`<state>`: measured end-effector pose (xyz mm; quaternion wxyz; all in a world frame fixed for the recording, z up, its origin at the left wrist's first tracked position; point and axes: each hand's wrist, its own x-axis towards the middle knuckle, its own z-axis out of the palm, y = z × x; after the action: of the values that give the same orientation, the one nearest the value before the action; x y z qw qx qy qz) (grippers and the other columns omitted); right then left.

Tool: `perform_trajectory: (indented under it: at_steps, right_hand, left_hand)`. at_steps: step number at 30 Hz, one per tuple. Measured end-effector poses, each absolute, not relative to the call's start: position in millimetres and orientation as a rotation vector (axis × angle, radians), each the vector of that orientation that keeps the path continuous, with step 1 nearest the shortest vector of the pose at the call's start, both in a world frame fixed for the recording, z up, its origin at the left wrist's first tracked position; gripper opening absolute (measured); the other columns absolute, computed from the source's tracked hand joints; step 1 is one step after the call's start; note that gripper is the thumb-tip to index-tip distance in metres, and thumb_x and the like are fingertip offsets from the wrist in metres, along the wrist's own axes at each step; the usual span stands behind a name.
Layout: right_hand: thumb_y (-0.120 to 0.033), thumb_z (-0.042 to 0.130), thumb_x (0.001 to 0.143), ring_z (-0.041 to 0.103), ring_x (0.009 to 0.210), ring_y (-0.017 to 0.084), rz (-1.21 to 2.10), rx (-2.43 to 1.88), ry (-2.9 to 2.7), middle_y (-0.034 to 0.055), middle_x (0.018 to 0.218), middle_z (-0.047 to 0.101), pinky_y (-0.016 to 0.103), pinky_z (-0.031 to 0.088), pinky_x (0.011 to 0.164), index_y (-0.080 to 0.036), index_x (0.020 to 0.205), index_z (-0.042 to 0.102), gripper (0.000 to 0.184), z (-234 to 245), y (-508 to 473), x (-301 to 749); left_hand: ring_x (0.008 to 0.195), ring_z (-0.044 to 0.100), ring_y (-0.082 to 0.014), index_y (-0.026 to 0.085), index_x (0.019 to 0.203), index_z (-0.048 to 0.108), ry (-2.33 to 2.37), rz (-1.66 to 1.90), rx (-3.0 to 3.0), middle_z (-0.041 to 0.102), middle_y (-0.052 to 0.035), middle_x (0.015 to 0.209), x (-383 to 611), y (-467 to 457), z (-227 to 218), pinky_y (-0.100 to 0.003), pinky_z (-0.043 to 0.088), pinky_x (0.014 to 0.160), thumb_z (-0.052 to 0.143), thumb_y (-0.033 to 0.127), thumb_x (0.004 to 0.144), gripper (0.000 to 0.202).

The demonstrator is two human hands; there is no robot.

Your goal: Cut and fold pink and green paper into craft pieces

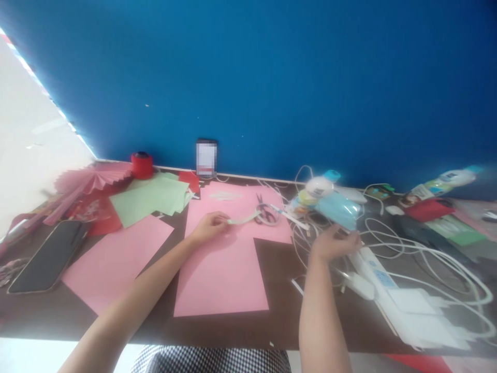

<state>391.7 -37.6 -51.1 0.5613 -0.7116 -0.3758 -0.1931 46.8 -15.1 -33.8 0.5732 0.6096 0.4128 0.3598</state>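
Note:
My left hand (210, 227) is closed in a pinch on one end of a narrow pale green paper strip (245, 219). The strip reaches right, over pink paper sheets (221, 277), to a pair of scissors (266, 213) with dark blades and round handles. More thin pale strips (225, 196) lie on the far pink sheet. On the right, my right hand (334, 242) hovers near the white power strip (370, 269) and a light blue packet (339, 208). Its fingers are smeared by motion, so what they hold, if anything, is unclear. A white bottle (320, 187) with a blue cap lies beyond it.
Tangled white cables (423, 247) and chargers (419, 305) crowd the right side. A black phone (48, 256), green sheets (153, 194), a pink folded paper fan (93, 178) and a red roll (142, 166) sit at left. A blue wall (248, 93) borders the table's back.

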Motion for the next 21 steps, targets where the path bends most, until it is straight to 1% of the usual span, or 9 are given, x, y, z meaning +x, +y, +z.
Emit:
perform_trajectory:
  at_steps: [2, 4, 5, 7, 10, 13, 16, 18, 21]
  right_hand:
    - [-0.032, 0.044, 0.083, 0.038, 0.115, 0.035, -0.599, -1.621, -0.851, 0.0263, 0.121, 0.034, 0.054, 0.039, 0.087, -0.007, 0.124, 0.035, 0.049, -42.1, -36.2, 370.2]
    - [-0.032, 0.049, 0.081, 0.038, 0.116, 0.034, -0.638, -1.543, -0.969, 0.0254, 0.123, 0.034, 0.052, 0.038, 0.089, -0.008, 0.126, 0.034, 0.053, -31.2, -35.1, 340.8]
    - [-0.031, 0.052, 0.080, 0.042, 0.113, 0.032, -0.599, -1.499, -1.089, 0.0237, 0.121, 0.038, 0.051, 0.039, 0.089, -0.010, 0.126, 0.034, 0.054, -26.5, -35.0, 324.8]
    - [-0.030, 0.054, 0.078, 0.045, 0.110, 0.029, -0.424, -1.380, -1.524, 0.0174, 0.113, 0.049, 0.048, 0.039, 0.090, -0.015, 0.119, 0.043, 0.044, -21.1, -35.9, 293.4]
    - [-0.029, 0.057, 0.076, 0.048, 0.108, 0.026, -0.117, -1.211, -2.077, 0.0119, 0.114, 0.053, 0.044, 0.039, 0.091, -0.021, 0.113, 0.050, 0.038, -24.2, -38.5, 255.6]
    - [-0.023, 0.055, 0.078, 0.051, 0.104, 0.024, -0.024, -1.165, -2.128, 0.0101, 0.109, 0.058, 0.042, 0.040, 0.089, -0.020, 0.109, 0.053, 0.031, -33.5, -40.1, 235.1]
    - [-0.018, 0.048, 0.082, 0.056, 0.089, 0.020, 0.016, -1.169, -2.064, 0.0062, 0.090, 0.064, 0.037, 0.042, 0.081, -0.020, 0.090, 0.059, 0.014, -39.7, -40.3, 229.8]
    - [-0.018, 0.046, 0.083, 0.057, 0.080, 0.018, 0.017, -1.174, -2.018, 0.0041, 0.079, 0.064, 0.036, 0.043, 0.078, -0.020, 0.081, 0.059, 0.013, -40.9, -40.1, 231.1]
    - [-0.018, 0.046, 0.083, 0.058, 0.077, 0.018, -0.039, -1.181, -1.884, 0.0040, 0.076, 0.064, 0.036, 0.043, 0.077, -0.020, 0.079, 0.058, 0.013, -40.3, -39.8, 235.8]
  left_hand:
    - [0.071, 0.065, -0.0180, 0.013, 0.090, 0.061, 0.942, 0.854, 1.415, 0.068, -0.0079, 0.082, 47.1, -15.5, -32.5, -0.029, 0.051, 0.065, 0.057, 0.028, 0.074, 0.023]
    - [0.070, 0.065, -0.0179, 0.012, 0.089, 0.062, 0.915, 0.861, 1.403, 0.068, -0.0086, 0.081, 47.7, -16.0, -31.6, -0.029, 0.051, 0.064, 0.059, 0.031, 0.074, 0.025]
    - [0.069, 0.065, -0.0179, 0.012, 0.088, 0.062, 0.906, 0.860, 1.400, 0.068, -0.0088, 0.081, 47.9, -16.2, -31.2, -0.029, 0.051, 0.064, 0.059, 0.032, 0.074, 0.025]
    - [0.069, 0.065, -0.0180, 0.012, 0.089, 0.062, 0.901, 0.845, 1.392, 0.068, -0.0087, 0.080, 48.1, -16.6, -30.4, -0.029, 0.051, 0.064, 0.060, 0.032, 0.073, 0.026]
    - [0.067, 0.065, -0.0182, 0.011, 0.090, 0.062, 0.896, 0.830, 1.364, 0.068, -0.0083, 0.077, 47.4, -16.9, -28.8, -0.030, 0.051, 0.065, 0.061, 0.031, 0.072, 0.027]
    - [0.067, 0.066, -0.0183, 0.010, 0.093, 0.062, 0.858, 0.826, 1.354, 0.069, -0.0084, 0.076, 46.1, -16.2, -27.8, -0.032, 0.052, 0.069, 0.060, 0.033, 0.073, 0.030]
    - [0.070, 0.066, -0.0189, 0.010, 0.096, 0.061, 0.842, 0.784, 1.391, 0.069, -0.0094, 0.079, 45.4, -15.2, -29.0, -0.033, 0.051, 0.072, 0.061, 0.035, 0.074, 0.034]
    - [0.075, 0.066, -0.0201, 0.010, 0.104, 0.058, 0.857, 0.766, 1.429, 0.069, -0.0110, 0.085, 45.3, -16.0, -29.9, -0.033, 0.050, 0.074, 0.061, 0.036, 0.073, 0.040]
    - [0.089, 0.063, -0.0225, 0.013, 0.107, 0.058, 0.927, 0.810, 1.661, 0.066, -0.0116, 0.099, 44.7, -21.7, -27.4, -0.034, 0.048, 0.079, 0.062, 0.033, 0.071, 0.041]
